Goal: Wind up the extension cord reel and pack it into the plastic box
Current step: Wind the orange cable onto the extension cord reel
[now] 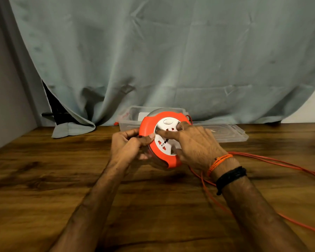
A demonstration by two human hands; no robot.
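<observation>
An orange extension cord reel (149,124) with a white socket face is held tilted above the wooden table (62,179). My left hand (129,144) grips its left rim, thumb on the front. My right hand (195,144) lies over the white face, fingers curled onto it and thumb under the lower edge. Loose orange cord (273,160) trails from the reel to the right across the table. Behind the reel stands the clear plastic box (129,115), partly hidden by it.
The box's clear lid (229,133) lies flat to the right of the box. A grey-green curtain (171,51) hangs behind the table, its hem resting on the back left. More cord loops near my right forearm.
</observation>
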